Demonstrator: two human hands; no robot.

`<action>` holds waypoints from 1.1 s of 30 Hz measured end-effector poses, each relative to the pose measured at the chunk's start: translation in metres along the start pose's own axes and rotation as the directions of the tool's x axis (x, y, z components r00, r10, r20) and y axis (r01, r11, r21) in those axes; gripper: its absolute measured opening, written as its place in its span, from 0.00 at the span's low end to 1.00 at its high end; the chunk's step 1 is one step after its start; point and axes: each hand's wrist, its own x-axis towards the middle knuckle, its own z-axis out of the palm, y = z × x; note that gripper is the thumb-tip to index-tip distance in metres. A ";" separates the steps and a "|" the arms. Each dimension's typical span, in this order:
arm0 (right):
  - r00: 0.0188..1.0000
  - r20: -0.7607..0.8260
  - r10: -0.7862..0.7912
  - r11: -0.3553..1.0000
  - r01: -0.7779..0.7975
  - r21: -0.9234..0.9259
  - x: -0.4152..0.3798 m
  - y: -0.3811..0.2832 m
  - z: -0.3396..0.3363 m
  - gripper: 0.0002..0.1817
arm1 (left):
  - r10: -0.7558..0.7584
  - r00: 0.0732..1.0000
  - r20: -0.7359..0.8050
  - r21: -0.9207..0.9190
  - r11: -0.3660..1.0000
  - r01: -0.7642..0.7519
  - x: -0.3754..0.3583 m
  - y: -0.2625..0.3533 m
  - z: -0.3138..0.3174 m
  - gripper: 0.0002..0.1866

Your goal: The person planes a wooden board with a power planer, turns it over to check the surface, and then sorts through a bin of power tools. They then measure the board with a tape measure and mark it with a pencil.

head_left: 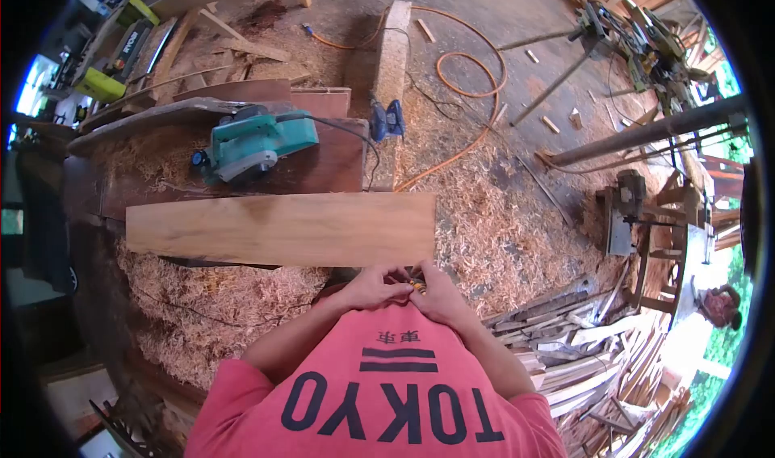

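Note:
My left hand (pixel 376 287) and my right hand (pixel 437 293) meet close to my waist, at the hem of the red shirt. A small yellow object (pixel 416 286) shows between them, mostly covered by the fingers; its kind cannot be made out. My right fingers curl around it. The left fingers are pinched together beside it, and what they hold is hidden. Just beyond the hands lies a long, smooth wooden board (pixel 278 230) over the near edge of the workbench (pixel 339 163). Behind the board, a teal electric hand planer (pixel 262 141) rests on the bench.
Wood shavings (pixel 500 207) cover much of the floor. An orange hose (pixel 502 70) loops beyond a long timber beam (pixel 391 62), where a blue tool (pixel 387 120) sits. Scrap strips (pixel 557 337) are piled at right. A green-and-black machine (pixel 121 50) stands at back left.

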 end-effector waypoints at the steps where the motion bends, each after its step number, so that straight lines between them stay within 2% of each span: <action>1: 0.999 0.039 -0.035 0.999 0.036 -0.013 0.001 -0.005 -0.001 0.23 | -0.010 0.999 0.053 0.016 1.000 0.009 -0.001 -0.003 -0.010 0.11; 2: 0.994 0.083 -0.074 0.997 0.076 -0.026 0.001 -0.012 -0.006 0.24 | -0.019 0.995 0.099 0.030 0.999 0.016 -0.004 -0.008 -0.019 0.10; 3: 0.984 0.129 -0.120 0.991 0.126 -0.040 0.002 -0.020 -0.013 0.26 | -0.007 0.997 0.074 0.016 1.000 0.006 -0.006 -0.015 -0.028 0.10; 4: 0.975 0.213 -0.061 0.998 0.064 -0.006 0.002 -0.030 -0.024 0.31 | 0.008 0.999 0.034 0.003 1.000 -0.008 -0.010 -0.023 -0.038 0.09; 5: 0.955 0.284 -0.085 0.996 0.077 0.042 0.007 -0.010 -0.026 0.33 | 0.025 0.999 -0.025 -0.008 1.000 -0.025 -0.021 -0.028 -0.054 0.09; 6: 0.922 0.367 -0.119 0.992 0.094 0.085 0.007 0.017 -0.028 0.34 | 0.027 0.998 -0.057 -0.192 0.981 -0.037 -0.038 -0.029 -0.074 0.08; 7: 0.914 0.397 -0.089 0.993 0.113 -0.039 0.002 0.031 -0.036 0.33 | 0.020 0.982 -0.185 -0.214 0.975 -0.061 -0.055 -0.028 -0.101 0.09; 8: 0.837 0.548 -0.007 0.996 -0.041 0.075 -0.002 0.038 -0.048 0.34 | 0.014 0.948 -0.318 -0.237 0.967 -0.094 -0.077 -0.027 -0.134 0.09; 9: 0.832 0.533 0.154 0.987 -0.156 -0.042 -0.011 0.048 -0.058 0.37 | 0.001 0.897 -0.442 -0.263 0.956 -0.130 -0.103 -0.029 -0.166 0.09; 10: 0.856 0.514 0.052 0.998 -0.057 -0.006 -0.015 0.083 -0.068 0.38 | 0.034 0.767 -0.641 -0.300 0.909 -0.291 -0.126 -0.038 -0.197 0.09; 11: 0.847 0.516 -0.131 0.991 0.129 0.040 -0.019 0.087 -0.085 0.36 | 0.043 0.605 -0.795 -0.295 0.844 -0.448 -0.146 -0.050 -0.232 0.09; 12: 0.865 0.489 -0.113 0.993 0.077 0.093 -0.020 0.137 -0.094 0.34 | 0.007 0.450 -0.893 -0.294 0.747 -0.596 -0.167 -0.062 -0.274 0.09; 13: 0.867 0.497 -0.033 0.999 0.022 0.028 -0.022 0.158 -0.111 0.30 | -0.047 0.299 -0.953 -0.259 0.637 -0.726 -0.185 -0.077 -0.311 0.10; 14: 0.869 0.492 0.053 0.999 -0.040 -0.037 -0.024 0.167 -0.128 0.27 | -0.100 0.161 -0.982 -0.189 0.587 -0.788 -0.196 -0.099 -0.338 0.10; 16: 0.883 0.470 0.001 0.989 0.068 -0.129 -0.008 0.172 -0.142 0.26 | -0.224 -0.093 -0.970 -0.031 0.495 -0.868 -0.213 -0.133 -0.372 0.11; 18: 0.875 0.475 -0.092 0.963 0.200 -0.182 0.018 0.190 -0.141 0.26 | -0.269 -0.104 -0.958 -0.137 0.742 -0.657 -0.200 -0.109 -0.331 0.11; 19: 0.868 0.476 -0.142 0.932 0.279 -0.231 0.031 0.175 -0.137 0.28 | -0.285 -0.083 -0.955 -0.210 0.846 -0.490 -0.183 -0.098 -0.306 0.08; 20: 0.857 0.478 -0.191 0.893 0.354 -0.277 0.040 0.115 -0.117 0.30 | -0.264 0.027 -0.964 -0.241 0.830 -0.503 -0.158 -0.101 -0.292 0.09; 21: 0.843 0.483 -0.236 0.848 0.422 -0.322 0.048 0.061 -0.097 0.32 | -0.218 -0.040 -0.975 -0.136 0.731 -0.668 -0.120 -0.104 -0.275 0.09; 23: 0.860 0.442 -0.254 0.808 0.440 -0.391 0.071 -0.003 -0.058 0.32 | -0.223 0.075 -0.972 -0.214 0.705 -0.676 -0.091 -0.084 -0.224 0.10; 26: 0.851 0.374 -0.369 0.779 0.502 -0.376 0.088 -0.050 -0.020 0.31 | -0.298 0.188 -0.936 -0.351 0.739 -0.575 -0.102 -0.066 -0.205 0.10; 27: 0.859 0.370 -0.355 0.790 0.487 -0.373 0.088 -0.056 -0.020 0.31 | -0.272 0.134 -0.953 -0.289 0.680 -0.674 -0.108 -0.069 -0.219 0.09; 28: 0.865 0.368 -0.341 0.801 0.472 -0.369 0.087 -0.061 -0.023 0.30 | -0.313 0.140 -0.939 -0.330 0.718 -0.613 -0.121 -0.074 -0.237 0.08; 30: 0.866 0.378 -0.329 0.815 0.462 -0.350 0.083 -0.059 -0.034 0.30 | -0.333 0.009 -0.943 -0.278 0.771 -0.573 -0.137 -0.103 -0.288 0.10; 32: 0.863 0.385 -0.326 0.828 0.457 -0.324 0.083 -0.028 -0.066 0.31 | -0.339 0.065 -0.939 -0.294 0.688 -0.663 -0.157 -0.111 -0.320 0.12; 33: 0.863 0.376 -0.337 0.839 0.456 -0.296 0.085 -0.012 -0.078 0.31 | -0.340 0.035 -0.940 -0.273 0.687 -0.674 -0.163 -0.110 -0.330 0.11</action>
